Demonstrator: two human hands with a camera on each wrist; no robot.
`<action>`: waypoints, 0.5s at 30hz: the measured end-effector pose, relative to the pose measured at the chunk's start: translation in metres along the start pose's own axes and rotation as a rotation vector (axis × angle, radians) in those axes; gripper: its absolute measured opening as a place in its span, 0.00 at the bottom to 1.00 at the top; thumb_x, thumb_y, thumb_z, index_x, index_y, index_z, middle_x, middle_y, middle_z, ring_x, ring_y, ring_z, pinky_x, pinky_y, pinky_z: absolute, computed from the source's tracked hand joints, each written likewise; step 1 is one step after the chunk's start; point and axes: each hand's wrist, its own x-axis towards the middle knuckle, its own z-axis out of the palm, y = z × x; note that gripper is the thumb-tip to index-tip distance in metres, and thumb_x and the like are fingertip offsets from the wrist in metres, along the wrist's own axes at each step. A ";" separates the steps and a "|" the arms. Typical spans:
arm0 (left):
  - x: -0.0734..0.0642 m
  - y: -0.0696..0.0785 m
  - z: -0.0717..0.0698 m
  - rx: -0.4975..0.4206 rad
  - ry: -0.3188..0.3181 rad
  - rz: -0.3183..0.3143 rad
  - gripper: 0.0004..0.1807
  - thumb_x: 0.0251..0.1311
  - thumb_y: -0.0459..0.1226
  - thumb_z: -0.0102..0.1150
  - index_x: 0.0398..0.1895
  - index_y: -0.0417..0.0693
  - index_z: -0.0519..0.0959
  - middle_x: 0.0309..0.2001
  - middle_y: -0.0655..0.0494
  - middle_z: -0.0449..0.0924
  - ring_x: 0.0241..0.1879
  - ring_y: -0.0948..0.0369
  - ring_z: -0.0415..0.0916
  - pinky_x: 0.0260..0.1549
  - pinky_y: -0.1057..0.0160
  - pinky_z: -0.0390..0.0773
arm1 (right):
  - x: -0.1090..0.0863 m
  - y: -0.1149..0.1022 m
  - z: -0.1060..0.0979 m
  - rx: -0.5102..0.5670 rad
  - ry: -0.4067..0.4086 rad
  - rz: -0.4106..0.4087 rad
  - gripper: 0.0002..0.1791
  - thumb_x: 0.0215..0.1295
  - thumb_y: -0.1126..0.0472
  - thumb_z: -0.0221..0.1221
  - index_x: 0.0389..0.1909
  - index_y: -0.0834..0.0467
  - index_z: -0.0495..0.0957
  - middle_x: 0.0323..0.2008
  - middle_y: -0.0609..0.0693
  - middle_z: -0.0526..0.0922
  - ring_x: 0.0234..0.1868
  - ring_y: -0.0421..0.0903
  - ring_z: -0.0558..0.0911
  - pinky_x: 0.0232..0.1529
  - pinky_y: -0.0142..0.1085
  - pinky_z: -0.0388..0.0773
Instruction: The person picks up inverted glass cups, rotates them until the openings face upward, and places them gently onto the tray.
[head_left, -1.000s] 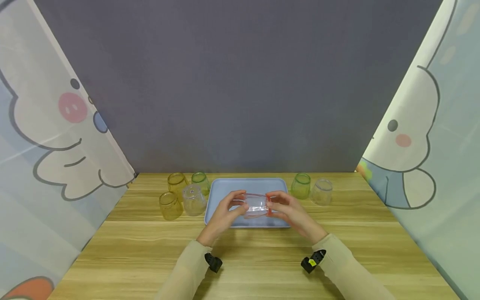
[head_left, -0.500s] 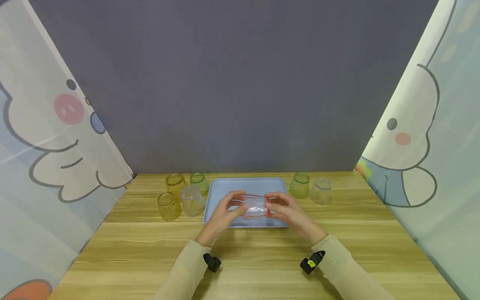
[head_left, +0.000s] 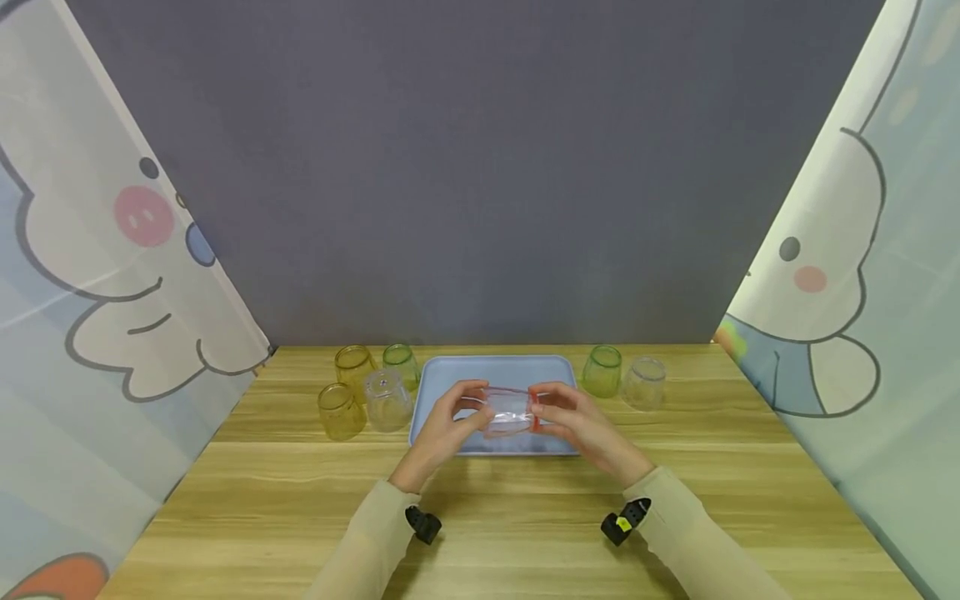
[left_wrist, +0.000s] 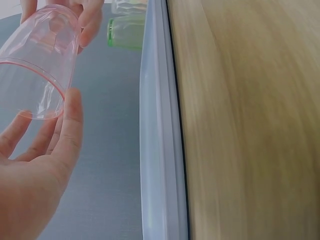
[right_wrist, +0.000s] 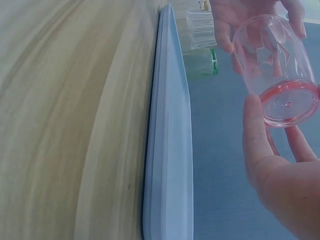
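Observation:
A clear pink-tinted tumbler (head_left: 510, 413) lies sideways in the air over a pale blue tray (head_left: 495, 364). My left hand (head_left: 450, 423) grips its rim end, thumb in front and fingers behind. At the other end, my right hand (head_left: 579, 423) holds the base, which shows a red ring (right_wrist: 290, 102) in the right wrist view. From the left wrist, the tumbler (left_wrist: 47, 55) has its mouth turned toward the left fingertips (left_wrist: 72, 102). Faceted walls show between the two hands, and the inside looks see-through.
Left of the tray stand upside-down tumblers: two amber (head_left: 341, 414), one green (head_left: 400, 364) and one clear (head_left: 388, 404). On its right are a green tumbler (head_left: 602, 375) and a clear one (head_left: 643, 386). A grey panel (head_left: 480, 183) rises behind the wooden table (head_left: 517, 533).

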 end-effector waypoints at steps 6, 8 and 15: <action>-0.002 0.000 -0.004 -0.020 0.022 0.000 0.24 0.69 0.36 0.62 0.67 0.46 0.73 0.59 0.34 0.72 0.56 0.48 0.75 0.46 0.58 0.82 | 0.001 -0.004 -0.001 -0.011 -0.010 -0.015 0.31 0.71 0.62 0.60 0.68 0.72 0.63 0.62 0.66 0.71 0.55 0.50 0.80 0.59 0.47 0.79; -0.003 0.000 -0.006 -0.023 0.032 0.007 0.24 0.69 0.35 0.62 0.67 0.45 0.73 0.58 0.33 0.71 0.57 0.47 0.75 0.46 0.58 0.82 | 0.001 -0.006 -0.003 -0.027 0.001 -0.012 0.30 0.71 0.63 0.61 0.68 0.72 0.64 0.61 0.64 0.72 0.54 0.50 0.81 0.58 0.48 0.79; -0.006 0.002 -0.007 -0.002 0.075 0.008 0.23 0.69 0.35 0.63 0.66 0.47 0.74 0.56 0.44 0.75 0.57 0.49 0.75 0.49 0.55 0.80 | 0.002 -0.009 -0.010 -0.126 0.016 -0.026 0.29 0.71 0.62 0.60 0.67 0.72 0.66 0.60 0.62 0.75 0.56 0.49 0.80 0.58 0.51 0.79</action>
